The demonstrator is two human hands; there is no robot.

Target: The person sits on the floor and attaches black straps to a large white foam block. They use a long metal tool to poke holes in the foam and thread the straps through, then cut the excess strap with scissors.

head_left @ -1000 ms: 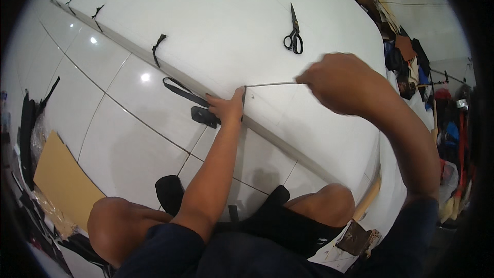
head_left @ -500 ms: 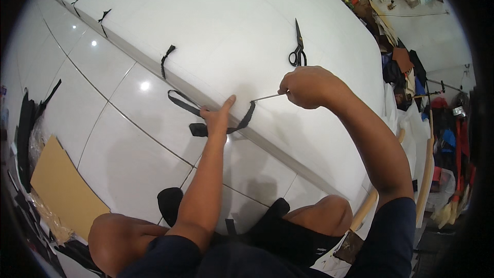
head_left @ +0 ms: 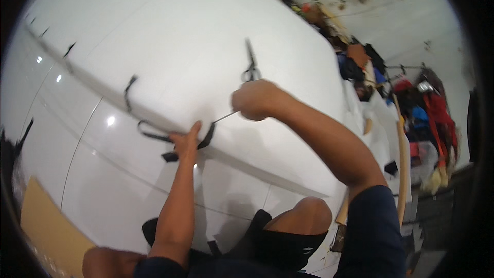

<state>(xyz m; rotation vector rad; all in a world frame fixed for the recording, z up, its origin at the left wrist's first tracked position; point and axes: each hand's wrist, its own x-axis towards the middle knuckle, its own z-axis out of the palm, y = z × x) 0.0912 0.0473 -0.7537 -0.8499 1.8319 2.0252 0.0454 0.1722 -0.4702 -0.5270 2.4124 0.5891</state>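
A large white slab [head_left: 170, 36] lies before me, its long near edge running from far left to near right. At this edge my left hand [head_left: 186, 144] is closed around a black fabric strap [head_left: 208, 138], its thumb resting on the white top. The strap loops out to the left of the hand, and its other end bends up onto the slab. My right hand [head_left: 256, 99] is a fist around a tool with a thin metal shaft [head_left: 226, 117]; the handle is hidden. The shaft's tip meets the strap's end. Black scissors [head_left: 250, 67] lie just beyond the right fist.
Several short black straps, one [head_left: 128, 92] nearest, stick up along the slab's edge. Below lies a white tiled floor [head_left: 103, 175]. A tan board [head_left: 49, 221] is at lower left. Clothes and materials [head_left: 422, 113] crowd the right, with a wooden pole [head_left: 401, 164] nearby.
The whole view has shifted, so everything sits further left, and it is blurred. Both hands keep their hold, with the tool's tip still at the strap's end.
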